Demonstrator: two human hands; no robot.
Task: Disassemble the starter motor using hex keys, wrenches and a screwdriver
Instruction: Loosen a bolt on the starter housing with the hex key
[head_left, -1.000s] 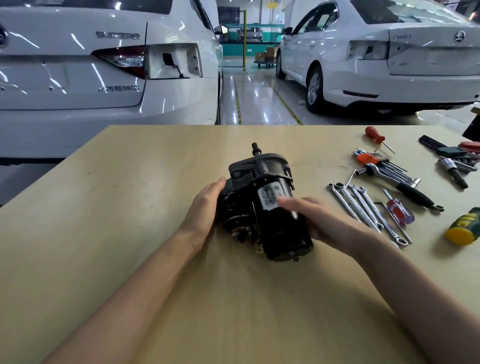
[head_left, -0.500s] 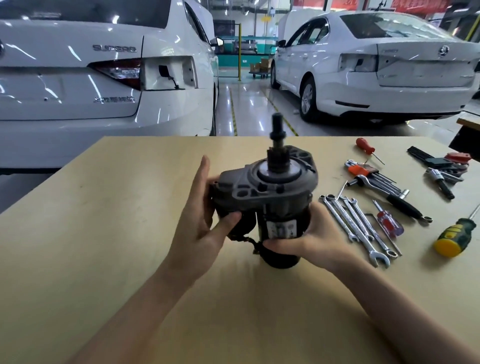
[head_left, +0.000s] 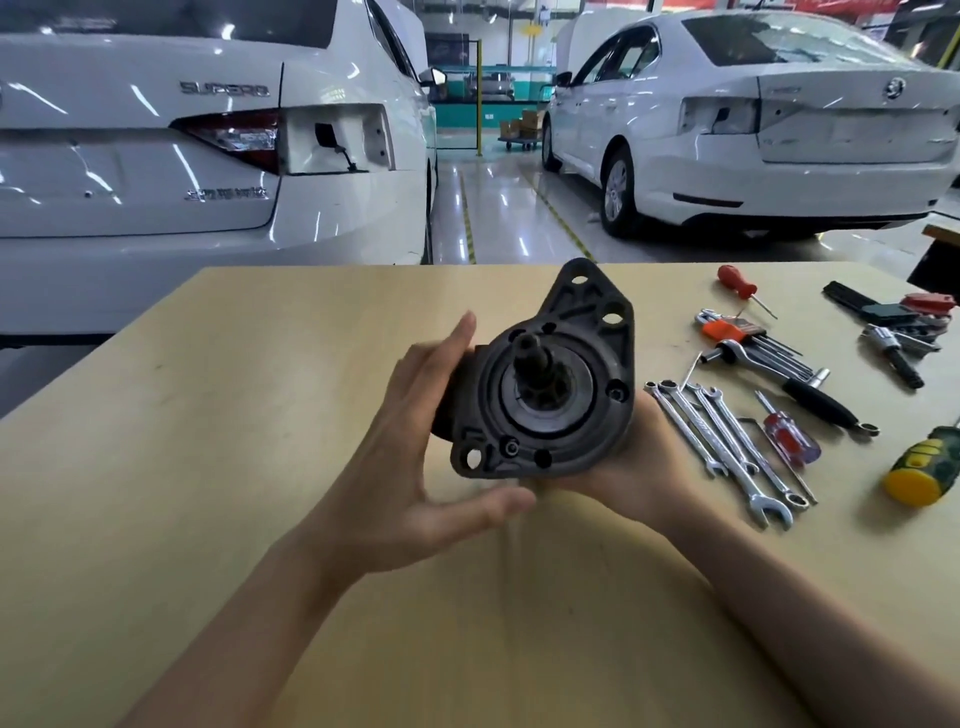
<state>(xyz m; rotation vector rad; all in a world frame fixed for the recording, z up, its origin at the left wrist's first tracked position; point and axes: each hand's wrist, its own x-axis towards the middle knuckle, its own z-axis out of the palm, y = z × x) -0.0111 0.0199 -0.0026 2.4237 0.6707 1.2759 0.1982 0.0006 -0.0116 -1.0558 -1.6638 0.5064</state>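
The black starter motor (head_left: 550, 384) is lifted above the wooden table (head_left: 208, 415), its drive end and pinion shaft facing me. My right hand (head_left: 631, 462) cups it from below and behind, fingers mostly hidden by the housing. My left hand (head_left: 415, 467) rests against its left side with straight fingers, thumb stretched under the flange. To the right lie several combination wrenches (head_left: 722, 441), an orange hex key set (head_left: 748, 338), a ratchet with black handle (head_left: 795, 384) and a small red-handled screwdriver (head_left: 789, 441).
A yellow-green screwdriver (head_left: 924, 467) lies at the right edge, a red screwdriver (head_left: 737, 280) farther back, and more tools (head_left: 898, 327) at the far right. Two white cars (head_left: 208, 156) stand beyond the table's far edge.
The motor went from lying on the table to being stood up, then lifted and tipped so its shaft end faces me. My left hand has loosened from gripping to an open touch.
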